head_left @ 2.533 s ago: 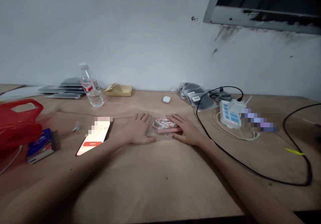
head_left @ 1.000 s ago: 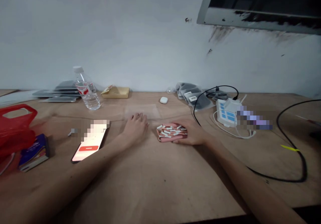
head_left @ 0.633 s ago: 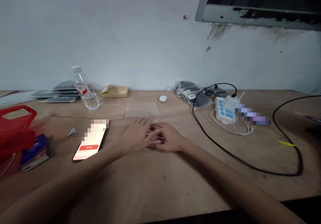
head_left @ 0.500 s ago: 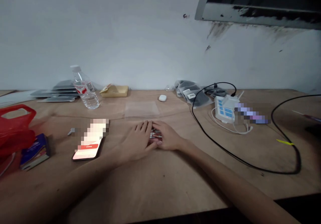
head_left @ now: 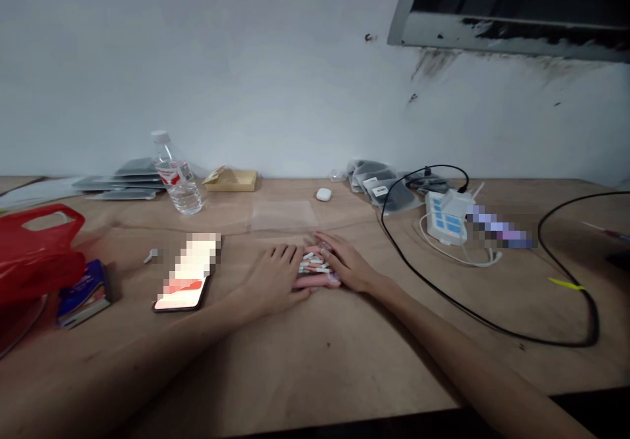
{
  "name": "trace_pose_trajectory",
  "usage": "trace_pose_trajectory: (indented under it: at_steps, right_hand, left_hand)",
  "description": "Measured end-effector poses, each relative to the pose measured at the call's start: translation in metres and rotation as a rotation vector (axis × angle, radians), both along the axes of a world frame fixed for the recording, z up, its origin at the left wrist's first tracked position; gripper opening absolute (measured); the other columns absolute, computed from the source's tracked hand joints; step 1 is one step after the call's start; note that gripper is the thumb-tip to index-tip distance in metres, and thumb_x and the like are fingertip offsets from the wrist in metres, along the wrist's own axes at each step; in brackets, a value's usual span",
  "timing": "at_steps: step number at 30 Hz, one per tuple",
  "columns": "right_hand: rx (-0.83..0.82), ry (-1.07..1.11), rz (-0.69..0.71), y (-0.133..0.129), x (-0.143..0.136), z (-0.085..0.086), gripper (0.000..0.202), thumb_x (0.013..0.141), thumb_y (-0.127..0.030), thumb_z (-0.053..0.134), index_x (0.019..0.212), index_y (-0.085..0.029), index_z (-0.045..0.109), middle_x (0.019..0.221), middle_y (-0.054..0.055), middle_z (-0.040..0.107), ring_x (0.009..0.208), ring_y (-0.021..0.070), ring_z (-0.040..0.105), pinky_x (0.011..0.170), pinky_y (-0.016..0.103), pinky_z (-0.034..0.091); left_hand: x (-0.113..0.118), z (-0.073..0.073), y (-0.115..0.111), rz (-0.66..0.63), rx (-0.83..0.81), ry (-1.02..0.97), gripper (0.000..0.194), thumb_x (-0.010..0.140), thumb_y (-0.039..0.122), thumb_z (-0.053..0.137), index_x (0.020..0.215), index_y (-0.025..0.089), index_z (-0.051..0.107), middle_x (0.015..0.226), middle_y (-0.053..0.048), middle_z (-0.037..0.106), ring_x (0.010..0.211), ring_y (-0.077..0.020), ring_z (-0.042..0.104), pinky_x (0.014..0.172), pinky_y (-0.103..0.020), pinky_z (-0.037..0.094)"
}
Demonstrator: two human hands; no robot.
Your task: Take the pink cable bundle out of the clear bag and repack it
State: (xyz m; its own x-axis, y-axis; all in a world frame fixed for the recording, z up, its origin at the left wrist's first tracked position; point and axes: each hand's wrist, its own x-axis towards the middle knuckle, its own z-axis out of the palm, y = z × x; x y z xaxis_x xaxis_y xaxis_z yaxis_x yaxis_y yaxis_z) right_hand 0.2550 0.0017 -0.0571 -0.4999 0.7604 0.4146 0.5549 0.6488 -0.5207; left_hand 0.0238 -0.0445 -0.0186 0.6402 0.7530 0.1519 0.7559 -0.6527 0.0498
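A small pink container [head_left: 315, 282] lies on the table between my hands. Inside it are several short sticks [head_left: 314, 263] with white and reddish parts; their exact kind is too small to make out. My left hand [head_left: 278, 271] rests palm down over the container's left end, fingers stretched and thumb along its near edge. At the right end, my right hand [head_left: 350, 267] lies with fingers extended along the side. Both ends of the container are hidden under the hands. A clear plastic sheet [head_left: 283, 216] lies flat just beyond.
Left of my hands are a lit phone [head_left: 189, 275], a blue box [head_left: 86, 294], a red plastic bag [head_left: 39, 255] and a water bottle [head_left: 180, 183]. Behind stand a yellow box [head_left: 236, 180] and a white case [head_left: 323, 194]. A power strip [head_left: 445, 219] and black cable [head_left: 423, 278] lie right.
My right hand has shifted right, away from the left one. The gap between them is wider, showing more of the pink container and its sticks. The whole view has shifted slightly.
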Motion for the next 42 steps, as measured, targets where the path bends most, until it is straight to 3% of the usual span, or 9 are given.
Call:
trace_pose_trajectory:
  at_steps: [6,11,17,24,31,34,38,42]
  right_hand:
    - [-0.028,-0.171,0.134,-0.006,0.003,0.006,0.064,0.102,-0.058,0.036,0.152,-0.018,0.043,0.158,0.018,0.041,0.147,0.0311,0.037,0.118,0.056,0.033]
    - [0.008,-0.178,0.007,-0.006,0.003,0.002,0.071,0.101,-0.06,0.038,0.156,-0.016,0.035,0.163,0.019,0.029,0.152,0.0331,0.024,0.12,0.058,0.027]
    - [-0.135,-0.16,0.067,-0.006,0.003,0.001,0.075,0.1,-0.061,0.038,0.159,-0.017,0.026,0.164,0.019,0.029,0.15,0.0322,0.03,0.12,0.057,0.027]
    - [-0.206,-0.132,0.105,-0.01,-0.001,0.004,0.084,0.097,-0.064,0.044,0.162,-0.016,0.017,0.167,0.017,0.016,0.153,0.034,0.02,0.123,0.057,0.021]
    - [-0.289,-0.049,0.136,-0.003,0.017,0.009,0.085,0.099,-0.058,0.046,0.162,-0.022,0.002,0.168,0.015,0.016,0.152,0.0337,0.023,0.121,0.06,0.021]
    - [-0.306,-0.036,0.124,-0.003,0.021,0.013,0.083,0.1,-0.059,0.044,0.163,-0.021,0.005,0.168,0.016,0.016,0.153,0.034,0.021,0.122,0.06,0.019]
    - [-0.209,-0.101,0.184,-0.007,0.013,0.011,0.079,0.1,-0.06,0.041,0.162,-0.019,0.014,0.164,0.019,0.028,0.149,0.0358,0.03,0.119,0.062,0.023]
    - [-0.166,-0.131,0.147,-0.01,0.006,0.007,0.082,0.098,-0.062,0.042,0.161,-0.016,0.017,0.163,0.022,0.028,0.149,0.0398,0.029,0.117,0.066,0.024]
  left_hand:
    - [-0.001,-0.002,0.001,-0.006,-0.008,-0.016,0.063,0.093,0.056,0.051,0.14,0.015,0.046,0.135,-0.015,0.055,0.121,-0.0336,0.051,0.102,-0.048,0.042]
    - [-0.001,-0.002,0.001,0.008,-0.007,-0.031,0.061,0.092,0.054,0.052,0.138,0.015,0.047,0.132,-0.015,0.057,0.12,-0.0332,0.052,0.101,-0.047,0.042]
    - [0.002,-0.003,0.001,0.031,0.0,-0.059,0.061,0.089,0.053,0.056,0.136,0.015,0.049,0.131,-0.015,0.057,0.12,-0.034,0.051,0.101,-0.048,0.042]
    - [0.006,-0.001,0.002,0.075,-0.018,-0.055,0.065,0.088,0.059,0.055,0.134,0.014,0.05,0.133,-0.018,0.056,0.123,-0.0366,0.049,0.1,-0.05,0.042]
    - [0.007,0.0,0.001,0.077,-0.009,-0.034,0.066,0.087,0.056,0.057,0.137,0.013,0.049,0.131,-0.018,0.058,0.119,-0.0362,0.051,0.1,-0.05,0.041]
    - [0.006,-0.002,0.001,0.075,-0.015,-0.044,0.066,0.087,0.054,0.057,0.138,0.013,0.048,0.132,-0.017,0.057,0.119,-0.0363,0.051,0.1,-0.051,0.04]
    - [0.004,-0.003,0.003,0.036,-0.012,-0.048,0.061,0.086,0.05,0.056,0.134,0.012,0.051,0.134,-0.017,0.056,0.122,-0.0373,0.049,0.102,-0.052,0.039]
    - [0.005,-0.003,0.004,0.041,-0.008,-0.069,0.068,0.085,0.053,0.058,0.137,0.011,0.048,0.134,-0.018,0.056,0.122,-0.0374,0.05,0.102,-0.052,0.039]
